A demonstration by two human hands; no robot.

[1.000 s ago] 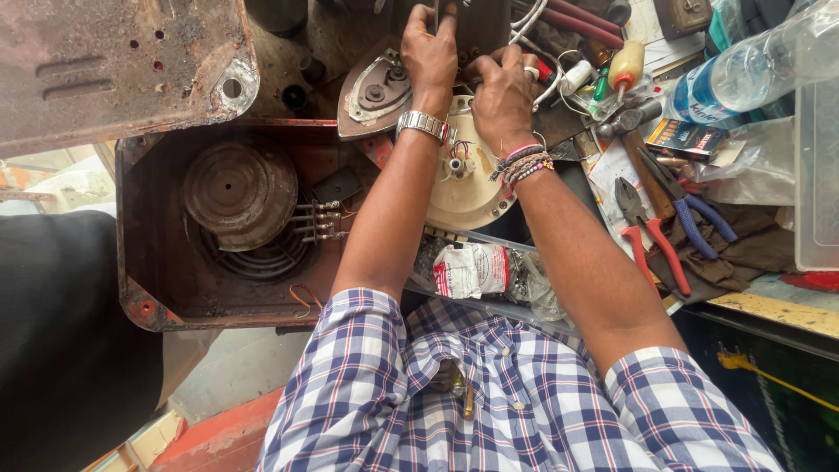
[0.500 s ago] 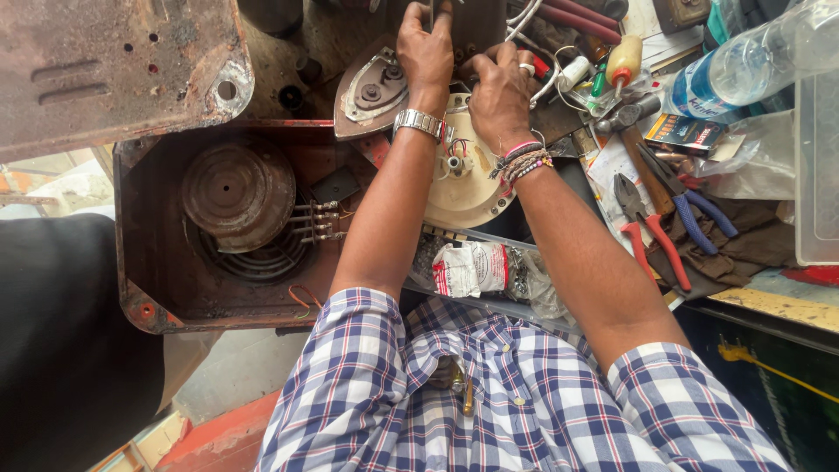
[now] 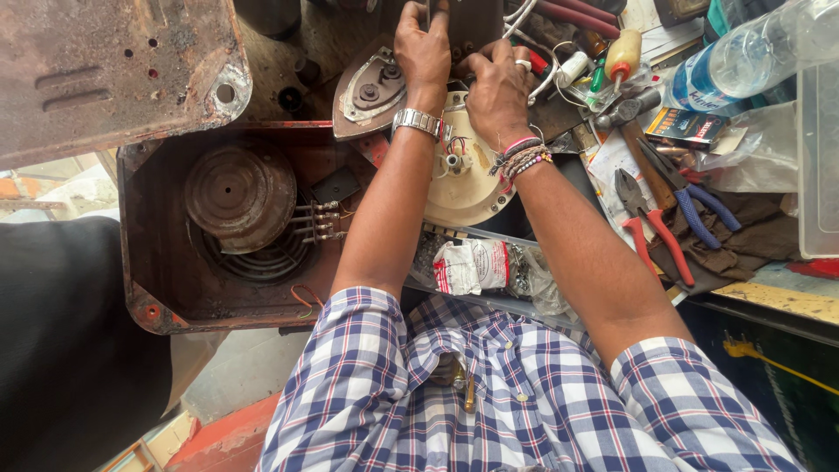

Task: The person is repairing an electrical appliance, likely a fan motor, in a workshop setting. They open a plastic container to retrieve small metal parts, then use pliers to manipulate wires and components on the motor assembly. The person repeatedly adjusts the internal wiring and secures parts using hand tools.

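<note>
While seen from the head camera, both hands up at the top of the cluttered bench: left hand point(image 3: 423, 48) with a metal wristwatch point(image 3: 418, 122), fingers curled round a dark upright part point(image 3: 456, 22) at the frame's top edge; right hand point(image 3: 496, 92), one ring and a stack of bead bracelets, fingers bent and pressing against the same part, whether actually pinching it cannot tell. Directly under the wrists, one round cream-coloured metal plate point(image 3: 463, 179) with small terminals and thin wires near its centre, lying flat. Just left of it, one pointed grey iron soleplate point(image 3: 371, 87). Further left, one rusty red-brown open metal casing point(image 3: 157, 288) holding one round ribbed disc. On the right, two pairs of pliers: red-handled point(image 3: 651, 227), blue-handled point(image 3: 690, 197). One clear plastic bottle point(image 3: 743, 57) at top right.
</note>
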